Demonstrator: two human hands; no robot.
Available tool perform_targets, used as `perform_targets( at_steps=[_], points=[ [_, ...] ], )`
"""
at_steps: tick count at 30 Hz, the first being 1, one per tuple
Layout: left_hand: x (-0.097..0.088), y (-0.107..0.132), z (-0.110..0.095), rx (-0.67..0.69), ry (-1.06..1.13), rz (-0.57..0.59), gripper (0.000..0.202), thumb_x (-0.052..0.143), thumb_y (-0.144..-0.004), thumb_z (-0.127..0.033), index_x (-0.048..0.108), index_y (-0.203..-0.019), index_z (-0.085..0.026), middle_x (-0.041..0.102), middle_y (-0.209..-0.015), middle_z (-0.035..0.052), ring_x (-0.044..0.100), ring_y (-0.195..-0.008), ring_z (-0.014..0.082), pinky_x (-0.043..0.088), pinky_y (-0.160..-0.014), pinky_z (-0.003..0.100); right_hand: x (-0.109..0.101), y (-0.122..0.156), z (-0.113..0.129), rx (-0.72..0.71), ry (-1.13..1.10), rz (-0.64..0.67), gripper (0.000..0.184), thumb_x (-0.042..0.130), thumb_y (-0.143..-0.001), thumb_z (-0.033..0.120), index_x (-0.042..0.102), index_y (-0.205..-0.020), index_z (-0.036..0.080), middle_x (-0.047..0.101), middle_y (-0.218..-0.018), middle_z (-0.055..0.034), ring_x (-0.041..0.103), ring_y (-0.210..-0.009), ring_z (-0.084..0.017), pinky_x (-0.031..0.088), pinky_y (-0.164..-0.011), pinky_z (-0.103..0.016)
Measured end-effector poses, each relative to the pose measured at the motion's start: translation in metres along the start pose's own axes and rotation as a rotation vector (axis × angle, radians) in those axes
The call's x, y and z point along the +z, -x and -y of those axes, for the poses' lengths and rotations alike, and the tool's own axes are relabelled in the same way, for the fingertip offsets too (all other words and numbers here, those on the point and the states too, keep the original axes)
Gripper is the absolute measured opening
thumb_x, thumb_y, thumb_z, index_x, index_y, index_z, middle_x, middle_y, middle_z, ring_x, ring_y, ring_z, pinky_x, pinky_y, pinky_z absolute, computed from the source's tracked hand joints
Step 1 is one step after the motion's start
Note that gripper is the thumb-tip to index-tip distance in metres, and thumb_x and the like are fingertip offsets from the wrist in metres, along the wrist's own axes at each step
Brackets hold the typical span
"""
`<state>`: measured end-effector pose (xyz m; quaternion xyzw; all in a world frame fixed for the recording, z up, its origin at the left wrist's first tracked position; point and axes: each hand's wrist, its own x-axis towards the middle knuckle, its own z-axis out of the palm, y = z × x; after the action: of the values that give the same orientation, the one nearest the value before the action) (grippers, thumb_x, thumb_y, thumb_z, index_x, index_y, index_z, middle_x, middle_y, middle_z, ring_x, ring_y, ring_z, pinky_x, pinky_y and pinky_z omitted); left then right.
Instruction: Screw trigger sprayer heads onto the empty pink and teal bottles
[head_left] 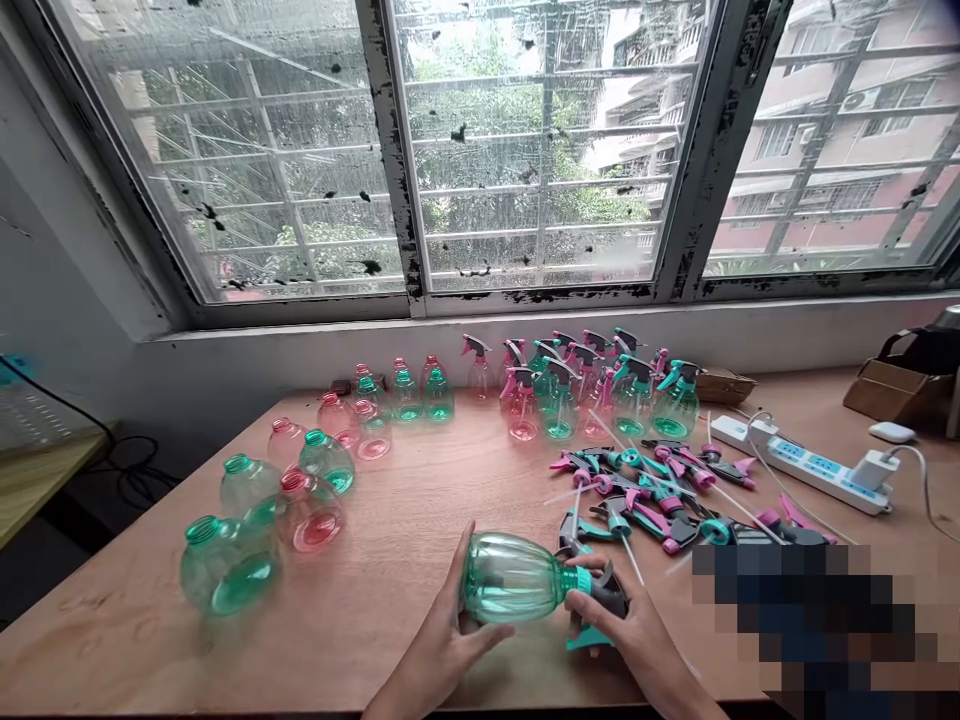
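A clear green spray bottle [510, 577] lies on its side above the wooden table [420, 500], held between both hands. My left hand [444, 640] wraps around the bottle's base end with its fingers curled on it. My right hand [626, 625] is closed around the grey and teal trigger spray head [604, 600] sitting at the bottle's neck. A pile of loose pink, teal and grey spray heads [660, 495] with white dip tubes lies just beyond my right hand.
Several capless green and pink bottles [255, 520] stand at the left. Finished bottles with spray heads [592, 395] line the back under the window. A white power strip [806, 462] and brown boxes [896, 385] sit at the right. A blurred patch covers the lower right.
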<state>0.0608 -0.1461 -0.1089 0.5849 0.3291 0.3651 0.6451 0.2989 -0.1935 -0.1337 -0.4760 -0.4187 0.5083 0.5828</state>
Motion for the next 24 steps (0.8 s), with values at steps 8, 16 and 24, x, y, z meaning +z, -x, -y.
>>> perform_targets(
  at_steps=[8, 16, 24],
  points=[
    [-0.003, -0.001, 0.009, -0.013, -0.009, -0.082, 0.130, 0.092, -0.069, -0.044, 0.006, -0.165, -0.029, 0.025, -0.171, 0.0150, 0.025, -0.157, 0.0364, 0.015, -0.130, 0.052, -0.003, 0.000, -0.008, 0.030, 0.024, 0.042, 0.050, 0.085, -0.077, 0.056, 0.066, -0.105, 0.020, 0.074, -0.067, 0.0008, 0.073, -0.057, -0.020, 0.051, -0.041, -0.022],
    [-0.011, -0.005, 0.025, 0.017, -0.056, -0.098, 0.114, 0.091, -0.072, -0.038, 0.023, -0.163, -0.030, 0.034, -0.166, 0.0134, 0.034, -0.153, 0.0379, 0.026, -0.128, 0.051, 0.002, -0.002, -0.004, 0.083, 0.033, 0.001, 0.056, 0.083, -0.074, 0.063, 0.067, -0.104, 0.019, 0.072, -0.065, 0.0012, 0.071, -0.057, -0.019, 0.050, -0.041, -0.022],
    [-0.011, 0.000, 0.020, 0.025, -0.077, -0.113, 0.122, 0.089, -0.073, -0.048, 0.011, -0.165, -0.026, 0.018, -0.173, 0.0137, 0.014, -0.160, 0.0362, 0.012, -0.132, 0.050, 0.002, 0.000, -0.002, 0.119, -0.019, 0.025, 0.059, 0.087, -0.069, 0.063, 0.067, -0.101, 0.019, 0.069, -0.060, 0.0025, 0.067, -0.053, -0.016, 0.047, -0.042, -0.019]
  ],
)
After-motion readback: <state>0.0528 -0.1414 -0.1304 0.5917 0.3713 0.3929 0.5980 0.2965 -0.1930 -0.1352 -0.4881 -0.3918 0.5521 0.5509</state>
